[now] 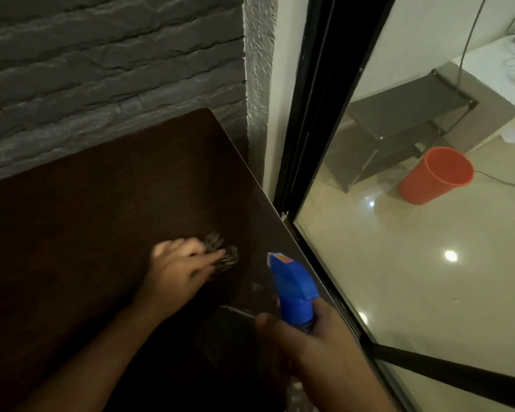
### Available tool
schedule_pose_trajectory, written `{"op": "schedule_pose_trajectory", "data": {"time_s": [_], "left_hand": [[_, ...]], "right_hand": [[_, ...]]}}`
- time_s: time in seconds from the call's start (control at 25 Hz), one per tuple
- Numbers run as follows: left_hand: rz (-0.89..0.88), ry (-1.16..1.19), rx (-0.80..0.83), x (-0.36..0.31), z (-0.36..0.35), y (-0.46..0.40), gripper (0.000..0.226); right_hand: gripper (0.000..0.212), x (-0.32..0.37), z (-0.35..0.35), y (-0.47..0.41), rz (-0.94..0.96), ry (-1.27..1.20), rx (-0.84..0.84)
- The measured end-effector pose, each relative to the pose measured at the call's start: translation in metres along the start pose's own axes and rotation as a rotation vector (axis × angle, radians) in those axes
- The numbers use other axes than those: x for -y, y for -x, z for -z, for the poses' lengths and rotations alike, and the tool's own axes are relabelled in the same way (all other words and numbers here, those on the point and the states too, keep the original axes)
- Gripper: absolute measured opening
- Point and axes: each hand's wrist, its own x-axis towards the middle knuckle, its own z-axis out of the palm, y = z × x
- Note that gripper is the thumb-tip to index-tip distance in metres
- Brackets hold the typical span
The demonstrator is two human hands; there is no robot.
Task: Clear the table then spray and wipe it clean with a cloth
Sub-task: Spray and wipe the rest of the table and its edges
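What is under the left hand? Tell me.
A crumpled cloth lies under the left hand on the dark table; only its far edge shows past the fingers, the rest is covered.

Grey brick wall (101,69), black-framed glass partition (414,233), glossy floor (428,278)

Two bare forearms enter from the near edge, no sleeves, watch or rings visible; the left hand (180,267) is motion-blurred, the right hand (318,349) sharper.
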Motion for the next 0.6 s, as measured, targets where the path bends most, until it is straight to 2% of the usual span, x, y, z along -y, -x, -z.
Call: {"op": "schedule_pose_trajectory", "data": {"time_s": [0.08, 0.12, 0.2, 0.28, 0.32, 0.4, 0.48, 0.52, 0.56, 0.6], "left_hand": [[0.154, 0.042, -0.082, 0.025, 0.007, -0.013, 0.037], [0.28, 0.033, -0.095, 0.027, 0.006, -0.041, 0.035], [0.42, -0.015, -0.114, 0.011, -0.012, -0.119, 0.034], [0.36, -0.007, -0.015, -0.03, -0.02, -0.168, 0.036], [0.28, 0.003, 0.04, -0.045, -0.026, -0.166, 0.037], [0.062, 0.019, 0.1, -0.057, -0.027, -0.11, 0.037], [-0.073, 0.024, 0.05, -0.044, -0.019, -0.04, 0.036], [-0.102, 0.015, -0.006, -0.026, -0.013, -0.031, 0.036], [-0.056, -0.015, -0.035, -0.006, -0.01, -0.042, 0.034], [0.079, -0.055, -0.073, 0.01, -0.004, -0.068, 0.033]], "right_hand": [[0.031, -0.001, 0.002, -0.003, -0.013, -0.001, 0.007], [0.031, -0.002, 0.001, -0.005, -0.021, 0.0, 0.009], [0.031, -0.004, 0.0, -0.009, -0.038, 0.0, 0.002], [0.031, -0.007, 0.0, -0.012, -0.044, -0.004, -0.016], [0.031, -0.008, 0.0, -0.014, -0.043, -0.012, -0.03], [0.031, -0.005, 0.002, -0.014, -0.033, -0.02, -0.02], [0.031, 0.001, 0.004, -0.012, -0.029, -0.025, 0.008], [0.031, 0.003, 0.007, -0.011, -0.023, -0.035, 0.008], [0.031, 0.003, 0.009, -0.011, -0.012, -0.043, 0.004], [0.031, 0.004, 0.011, -0.01, -0.004, -0.036, -0.003]]}}
